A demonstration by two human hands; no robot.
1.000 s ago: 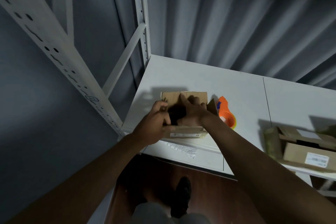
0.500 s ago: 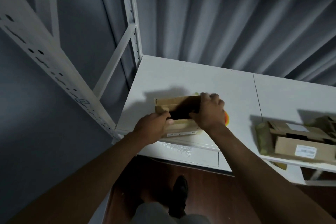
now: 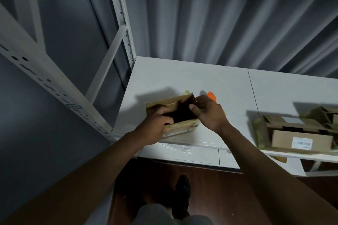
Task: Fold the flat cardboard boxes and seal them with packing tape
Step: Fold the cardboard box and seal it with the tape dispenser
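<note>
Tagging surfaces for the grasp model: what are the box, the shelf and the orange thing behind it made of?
Box: brown cardboard, matte, with creased flaps. Shelf: white board, smooth matte, possibly laminate or painted metal. Orange thing: probably glossy plastic, mostly hidden behind the right hand.

Bare forearms, no sleeves in view; grey trousers and 1 black shoe below.

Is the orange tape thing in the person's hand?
No, the orange tape dispenser lies on the white table behind the right hand, which pinches a flap of the cardboard box instead.
</note>
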